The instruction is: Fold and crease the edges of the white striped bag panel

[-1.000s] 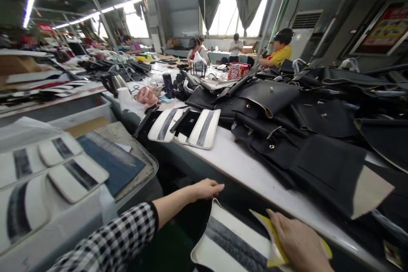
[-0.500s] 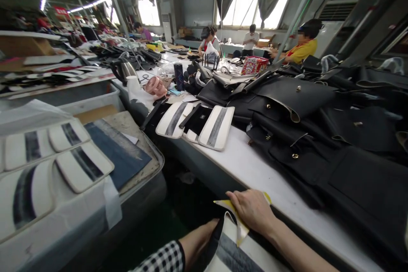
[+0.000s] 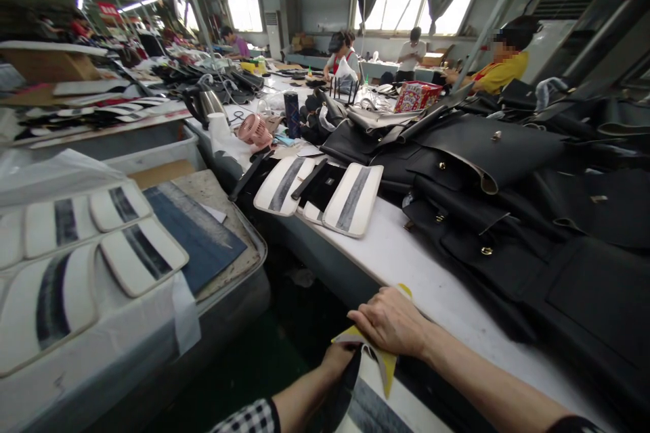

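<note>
My right hand (image 3: 390,322) is closed over a yellow-edged sheet (image 3: 388,367), whose pointed corners stick out around the fingers. Its material is not clear. Just below it, my left hand (image 3: 337,357) grips the near end of a piece with a white face, a broad dark stripe and a black side (image 3: 374,394). Its fingertips are partly hidden behind the piece. Where the two hands meet, the sheet touches the folded top edge of this piece. The lower part of the piece runs out of view at the bottom.
White flaps with dark stripes (image 3: 145,254) lie on a plastic-covered bin at left, beside a blue board (image 3: 200,233). More striped pieces (image 3: 353,199) rest on the white table (image 3: 325,250). Black bags (image 3: 508,230) are heaped along the right. Several people work in the background.
My left hand has come up and shows more beside the right hand. My right hand has shifted slightly left and up with the yellow-edged sheet. The view has turned a little left.
</note>
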`<state>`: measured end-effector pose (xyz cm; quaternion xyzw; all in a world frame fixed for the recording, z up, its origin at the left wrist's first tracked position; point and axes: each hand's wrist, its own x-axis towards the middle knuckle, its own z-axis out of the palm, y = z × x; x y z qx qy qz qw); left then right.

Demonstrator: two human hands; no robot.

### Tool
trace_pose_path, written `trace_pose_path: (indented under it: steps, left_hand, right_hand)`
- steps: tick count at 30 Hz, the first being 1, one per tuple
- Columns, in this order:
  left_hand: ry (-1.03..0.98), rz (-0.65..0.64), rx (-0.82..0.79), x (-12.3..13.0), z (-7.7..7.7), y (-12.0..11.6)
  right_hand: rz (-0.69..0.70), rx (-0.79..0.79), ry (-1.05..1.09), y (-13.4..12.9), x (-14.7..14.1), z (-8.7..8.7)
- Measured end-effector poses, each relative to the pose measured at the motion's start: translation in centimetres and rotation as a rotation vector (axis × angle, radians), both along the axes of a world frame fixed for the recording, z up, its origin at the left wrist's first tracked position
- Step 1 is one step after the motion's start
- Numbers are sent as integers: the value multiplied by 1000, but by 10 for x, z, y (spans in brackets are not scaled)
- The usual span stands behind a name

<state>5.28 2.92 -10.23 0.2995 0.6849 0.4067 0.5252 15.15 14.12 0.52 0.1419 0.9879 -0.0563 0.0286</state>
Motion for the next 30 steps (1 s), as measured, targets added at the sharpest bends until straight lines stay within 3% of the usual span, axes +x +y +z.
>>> trace_pose_path:
  steps: [2,5,7,10,16,21,30]
  left_hand:
    - [-22,69,22,-11,13,-10]
    - [-135,205,207,-24,48,-33]
    - [-166,125,297,-27,72,-45]
    - [-70,-30,256,-23,95,-53]
    - [51,-95,258,-16,104,-52]
    - [276,-145,259,-16,110,-54]
    - [576,-230,251,-12,106,-54]
  right_hand:
    - [31,-6,-2,1,0,2]
    - [61,-10,5,3,-1,6]
    - [78,-14,11,3,-1,8]
    - [97,-19,23,3,-2,9]
    - [121,-21,42,2,0,6]
    - [123,-16,47,1,2,6]
    - [130,-4,33,0,7,5]
